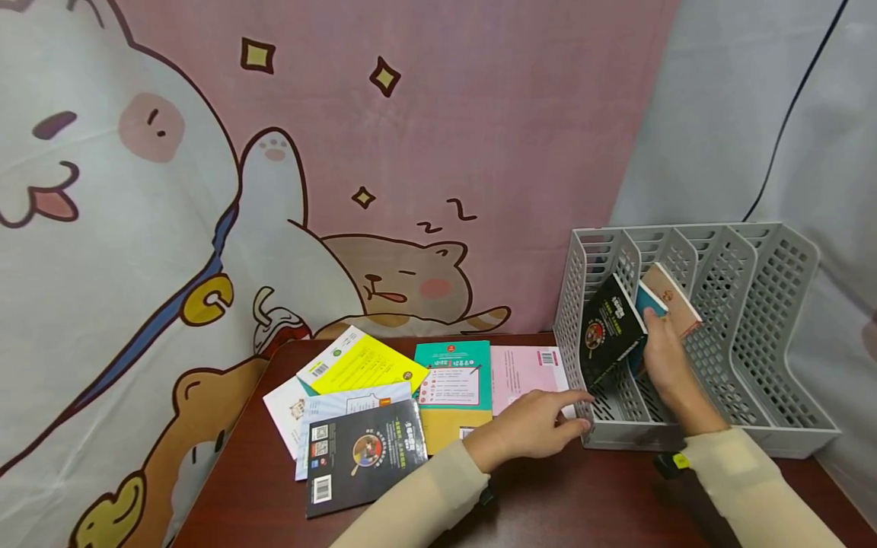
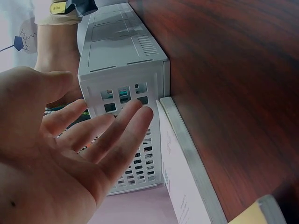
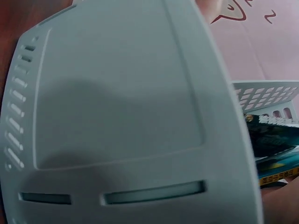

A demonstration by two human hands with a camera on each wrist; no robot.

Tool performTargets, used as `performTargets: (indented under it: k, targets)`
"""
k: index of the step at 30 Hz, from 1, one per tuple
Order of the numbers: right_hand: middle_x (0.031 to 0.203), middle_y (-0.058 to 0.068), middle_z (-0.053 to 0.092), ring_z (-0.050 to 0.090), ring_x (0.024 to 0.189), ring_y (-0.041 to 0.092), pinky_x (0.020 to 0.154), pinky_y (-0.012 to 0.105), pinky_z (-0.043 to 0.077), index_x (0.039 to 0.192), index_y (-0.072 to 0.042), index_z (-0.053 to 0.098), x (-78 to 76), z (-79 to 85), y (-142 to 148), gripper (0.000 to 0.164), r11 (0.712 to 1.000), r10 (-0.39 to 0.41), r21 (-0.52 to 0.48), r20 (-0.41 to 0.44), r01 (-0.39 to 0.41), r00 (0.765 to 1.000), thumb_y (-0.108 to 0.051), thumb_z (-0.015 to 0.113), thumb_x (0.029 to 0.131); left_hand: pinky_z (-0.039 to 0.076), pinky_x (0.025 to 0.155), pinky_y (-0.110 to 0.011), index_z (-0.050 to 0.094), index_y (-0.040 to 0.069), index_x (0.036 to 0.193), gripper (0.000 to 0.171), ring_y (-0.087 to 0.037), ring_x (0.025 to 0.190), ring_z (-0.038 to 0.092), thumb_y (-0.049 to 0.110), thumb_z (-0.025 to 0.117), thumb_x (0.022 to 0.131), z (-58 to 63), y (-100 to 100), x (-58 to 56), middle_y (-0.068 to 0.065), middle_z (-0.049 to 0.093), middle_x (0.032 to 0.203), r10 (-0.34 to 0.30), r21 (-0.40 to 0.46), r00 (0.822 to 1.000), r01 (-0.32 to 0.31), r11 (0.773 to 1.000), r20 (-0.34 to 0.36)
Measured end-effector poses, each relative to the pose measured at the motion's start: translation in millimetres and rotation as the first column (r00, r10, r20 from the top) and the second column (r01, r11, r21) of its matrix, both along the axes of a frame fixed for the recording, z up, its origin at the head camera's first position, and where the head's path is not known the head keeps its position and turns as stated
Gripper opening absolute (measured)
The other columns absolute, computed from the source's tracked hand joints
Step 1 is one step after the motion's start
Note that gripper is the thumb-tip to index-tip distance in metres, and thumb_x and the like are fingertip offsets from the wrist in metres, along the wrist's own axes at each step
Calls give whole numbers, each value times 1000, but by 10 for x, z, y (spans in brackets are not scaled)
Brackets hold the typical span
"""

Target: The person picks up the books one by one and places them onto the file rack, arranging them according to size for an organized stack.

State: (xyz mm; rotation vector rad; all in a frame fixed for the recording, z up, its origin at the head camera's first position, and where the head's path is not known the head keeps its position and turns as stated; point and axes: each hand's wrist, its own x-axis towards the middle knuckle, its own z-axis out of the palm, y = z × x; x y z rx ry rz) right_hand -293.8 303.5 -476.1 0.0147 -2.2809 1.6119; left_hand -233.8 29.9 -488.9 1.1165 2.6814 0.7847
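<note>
A grey perforated desktop file rack (image 1: 712,438) stands on the right of the table. Inside it, my right hand (image 1: 668,358) grips a blue book (image 1: 651,299), its thumb near the upper edge and most other fingers hidden. Just right of that book, a tan book (image 1: 670,295) leans in the rack. A black book (image 1: 608,331) stands tilted in the leftmost compartment. At the rack's front left corner is my left hand (image 1: 541,422), fingers loosely extended and holding nothing. In the left wrist view, its fingertips overlap the rack's perforated side (image 2: 135,168).
Left of the rack, several books lie on the dark red table (image 1: 247,472): a pink one (image 1: 524,373) against the rack, a green and yellow one (image 1: 452,422), a bright yellow one (image 1: 363,361) and a black one (image 1: 370,457) in front. A printed cloth (image 1: 521,152) hangs behind.
</note>
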Motion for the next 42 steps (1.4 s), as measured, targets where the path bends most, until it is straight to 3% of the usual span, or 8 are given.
performTargets:
  k: [5,10,15,18,21,26,35,42]
  targets:
    - [179,27,24,21,166,27,139,33,10,173,4,23,81,67,-63,72,1000,-10,-1,38,10,999,-44,17,120,46,74,-14,58,39,158,46,5,73,58,47,61,113,23,3,15,15,63,72,-2,-2,1000,2,1000,4]
    - [170,26,33,36,148,9,131,24,19,173,3,22,137,104,-52,72,1000,19,22,66,-21,998,-45,12,120,45,73,-14,58,39,158,47,3,71,57,47,61,113,37,-1,32,14,61,69,-6,-3,1000,6,1000,7]
    - [107,-9,71,66,83,-4,79,16,58,159,5,44,180,165,-35,70,999,6,37,18,-7,1000,-46,16,120,44,68,-14,57,38,159,47,2,65,54,46,61,113,40,-7,46,12,57,65,-19,4,1000,19,1000,21]
    - [92,-22,74,71,66,2,59,22,57,153,-2,59,216,237,-46,60,993,-99,61,-56,102,993,-45,32,121,43,66,-15,57,37,159,47,1,62,52,45,61,113,38,-10,47,12,55,64,-24,14,999,24,1000,30]
    - [108,-25,74,67,80,-9,72,11,50,148,-15,72,255,322,-73,44,962,-246,75,-170,262,954,-38,52,116,43,67,-15,56,39,160,48,1,64,53,46,61,113,34,-18,44,12,57,65,-22,12,999,22,1000,24]
    - [108,-15,77,62,83,-7,75,10,44,118,-10,86,317,454,-146,28,915,-366,22,-374,402,852,-21,62,110,48,73,-13,56,38,160,49,7,78,61,47,61,113,35,-53,27,10,77,90,-15,32,999,14,999,33]
    - [92,-32,64,57,79,-8,73,13,41,103,-6,86,442,533,-317,26,918,-306,84,-469,387,828,-14,61,106,51,83,-11,63,33,156,45,7,97,67,43,62,113,113,-185,-23,11,80,131,29,83,1000,-29,996,4]
    - [96,-7,76,62,80,-7,72,6,44,103,-8,86,557,533,-599,20,968,-84,160,-512,191,855,-2,66,105,52,83,-12,76,26,142,35,5,98,68,39,61,113,261,-363,-69,13,81,129,72,138,997,-70,988,-11]
